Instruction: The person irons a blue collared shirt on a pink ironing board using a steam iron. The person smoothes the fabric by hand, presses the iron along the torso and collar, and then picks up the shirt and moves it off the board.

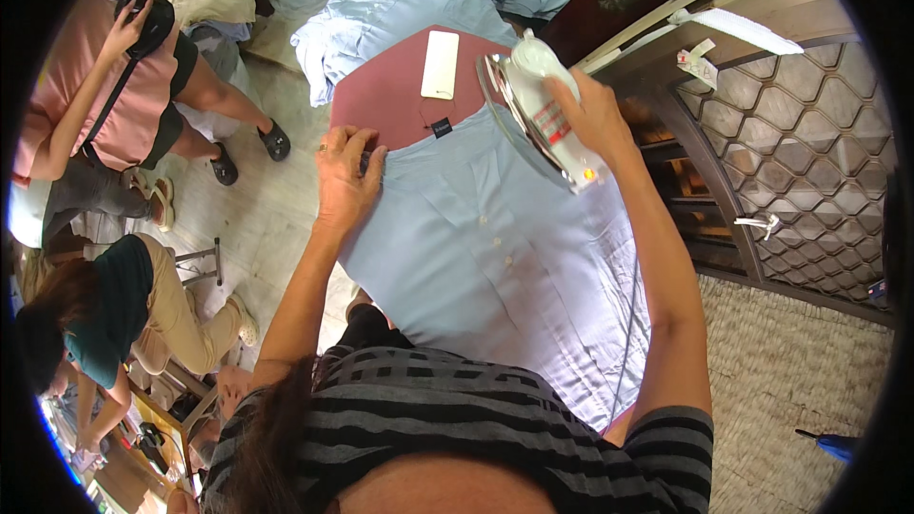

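Note:
A light-blue shirt (pixel 428 228) with a row of small buttons lies spread over a dark-pink ironing board (pixel 381 86). At the shirt's upper left corner, my left hand (pixel 346 176) has its fingers bent over the edge of the cloth. My right hand (pixel 597 119) is wrapped round the handle of a white iron (pixel 543 114). The iron is tilted, its metal soleplate turned to the left, over the shirt's upper right part; an orange light glows at its heel. A white hang tag (pixel 440 65) on a thin string lies above the shirt's dark neck label (pixel 441 128).
More light-blue garments (pixel 381 19) are heaped beyond the board. A metal lattice gate (pixel 790 133) stands close on the right. To the left, one person stands with a black bag (pixel 148 24) and another bends low. A thin cord (pixel 628 343) runs down the board's right side.

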Action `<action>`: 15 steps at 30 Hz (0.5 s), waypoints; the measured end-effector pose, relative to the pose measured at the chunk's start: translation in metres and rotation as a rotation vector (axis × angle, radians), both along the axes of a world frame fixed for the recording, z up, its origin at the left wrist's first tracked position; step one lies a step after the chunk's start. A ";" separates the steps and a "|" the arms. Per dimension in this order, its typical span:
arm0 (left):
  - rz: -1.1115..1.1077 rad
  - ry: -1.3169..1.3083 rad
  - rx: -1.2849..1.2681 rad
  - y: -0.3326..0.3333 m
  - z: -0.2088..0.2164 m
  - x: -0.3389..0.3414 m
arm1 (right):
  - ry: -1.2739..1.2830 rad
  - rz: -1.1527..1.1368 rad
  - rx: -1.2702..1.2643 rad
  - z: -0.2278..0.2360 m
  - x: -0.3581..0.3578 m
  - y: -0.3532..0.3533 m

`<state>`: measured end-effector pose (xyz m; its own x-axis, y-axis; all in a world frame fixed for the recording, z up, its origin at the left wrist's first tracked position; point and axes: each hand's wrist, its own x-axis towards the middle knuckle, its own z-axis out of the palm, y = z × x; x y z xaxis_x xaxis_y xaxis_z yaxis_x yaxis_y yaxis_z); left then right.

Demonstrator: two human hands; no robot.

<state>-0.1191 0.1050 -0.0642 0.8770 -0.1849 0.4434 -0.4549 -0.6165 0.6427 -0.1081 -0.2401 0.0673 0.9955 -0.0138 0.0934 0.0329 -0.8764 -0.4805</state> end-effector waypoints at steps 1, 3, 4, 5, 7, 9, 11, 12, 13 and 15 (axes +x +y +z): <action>-0.014 0.002 -0.008 0.001 0.004 0.000 | 0.018 -0.002 -0.046 0.001 0.008 0.001; 0.069 -0.008 0.068 0.002 0.013 -0.009 | 0.068 -0.042 -0.018 0.005 0.009 0.001; 0.121 -0.015 0.114 0.007 0.015 -0.014 | 0.091 -0.051 0.003 0.005 0.012 0.005; 0.120 0.004 0.123 0.012 0.013 -0.017 | 0.085 -0.023 0.022 0.002 0.008 0.006; 0.117 0.043 0.136 0.021 0.009 -0.021 | 0.074 0.030 0.056 -0.001 -0.013 0.007; 0.150 0.035 0.051 0.022 0.008 -0.020 | 0.104 0.041 0.066 -0.001 -0.020 0.007; 0.157 0.030 -0.001 0.017 0.008 -0.017 | 0.077 0.053 0.039 0.001 -0.026 0.003; 0.157 0.029 -0.002 0.015 0.007 -0.012 | 0.012 0.065 0.016 -0.005 -0.017 -0.001; 0.162 0.033 0.006 0.014 0.005 -0.010 | -0.047 0.083 0.077 -0.002 -0.010 0.007; 0.157 0.040 0.001 0.012 0.005 -0.008 | 0.119 0.011 -0.003 0.012 0.003 0.013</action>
